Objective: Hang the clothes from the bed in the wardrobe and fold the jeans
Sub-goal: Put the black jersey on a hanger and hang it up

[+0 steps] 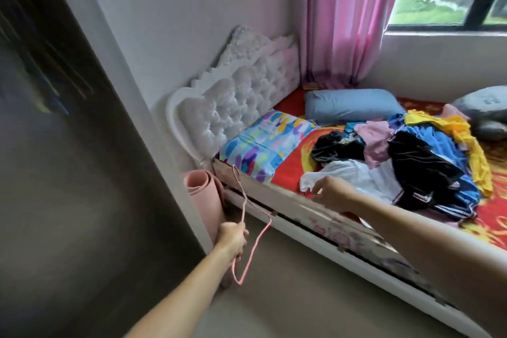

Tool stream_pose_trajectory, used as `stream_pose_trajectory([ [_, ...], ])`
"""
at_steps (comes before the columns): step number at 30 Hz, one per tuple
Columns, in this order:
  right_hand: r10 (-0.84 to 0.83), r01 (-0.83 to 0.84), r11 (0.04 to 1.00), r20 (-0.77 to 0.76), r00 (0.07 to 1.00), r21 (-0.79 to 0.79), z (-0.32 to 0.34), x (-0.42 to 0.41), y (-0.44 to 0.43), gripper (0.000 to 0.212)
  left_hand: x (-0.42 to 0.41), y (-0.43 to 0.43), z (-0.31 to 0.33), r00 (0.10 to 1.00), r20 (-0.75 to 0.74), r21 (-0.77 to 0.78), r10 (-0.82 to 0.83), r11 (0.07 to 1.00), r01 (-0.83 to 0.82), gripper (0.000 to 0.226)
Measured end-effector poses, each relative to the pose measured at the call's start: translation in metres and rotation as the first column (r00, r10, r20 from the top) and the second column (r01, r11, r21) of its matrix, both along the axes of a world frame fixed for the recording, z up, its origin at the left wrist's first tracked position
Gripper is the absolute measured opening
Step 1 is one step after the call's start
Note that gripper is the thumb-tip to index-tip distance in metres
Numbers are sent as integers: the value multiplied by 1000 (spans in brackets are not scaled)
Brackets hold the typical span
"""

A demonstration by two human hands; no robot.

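Gripping a thin pink wire hanger (258,244) in my left hand (233,239), fingers wrapped round it, beside the bed (285,202). My right hand (332,195), fingers half curled, sits at the hem of the soft white garment (356,175); I cannot tell whether it has hold. The crumpled clothes pile (444,145), including glossy black fabric with white stripes, lies on the bed.

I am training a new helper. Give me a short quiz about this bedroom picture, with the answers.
1. True or false: the left hand holds a blue hanger.
2. Which garment lies nearest the right hand? A yellow, B white, C black.
3. Fill in: the clothes pile lies on the ___.
Key: 1 false, the hanger is pink; 2 B, the white garment; 3 bed.
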State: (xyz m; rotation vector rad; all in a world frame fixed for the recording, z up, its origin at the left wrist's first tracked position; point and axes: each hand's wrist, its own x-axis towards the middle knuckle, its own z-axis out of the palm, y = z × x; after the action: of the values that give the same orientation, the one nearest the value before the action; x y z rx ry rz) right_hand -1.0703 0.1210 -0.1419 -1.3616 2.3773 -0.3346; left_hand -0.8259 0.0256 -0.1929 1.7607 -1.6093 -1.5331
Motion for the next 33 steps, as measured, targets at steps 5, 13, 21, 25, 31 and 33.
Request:
stream_pose_trajectory([
  [5, -186, 185, 981, 7, 983, 66, -15, -100, 17, 20, -123, -40, -18, 970, -34, -89, -239, 968, 235, 36],
  [13, -566, 568, 823, 100, 818, 12, -14, -268, 65, 3, -336, -68, -11, 765, 32, -182, -643, 749, 638, 34],
  [21, -820, 824, 562, 178, 544, 67, -29, -359, 182, 10, -523, -1, -5, 398, 98, -238, -912, 367, 899, 34],
  [25, -889, 905, 419, 241, 390, 81, -49, -401, 236, 5, -597, 55, -17, 271, 124, -264, -955, 232, 936, 34],
  [31, -904, 935, 327, 332, 269, 134, -98, -507, 300, 9, -725, 133, -48, 125, 160, -252, -979, 82, 964, 32],
  [33, -903, 936, 309, 362, 233, 169, -119, -551, 319, 8, -776, 159, -66, 128, 157, -224, -979, 91, 970, 34],
])
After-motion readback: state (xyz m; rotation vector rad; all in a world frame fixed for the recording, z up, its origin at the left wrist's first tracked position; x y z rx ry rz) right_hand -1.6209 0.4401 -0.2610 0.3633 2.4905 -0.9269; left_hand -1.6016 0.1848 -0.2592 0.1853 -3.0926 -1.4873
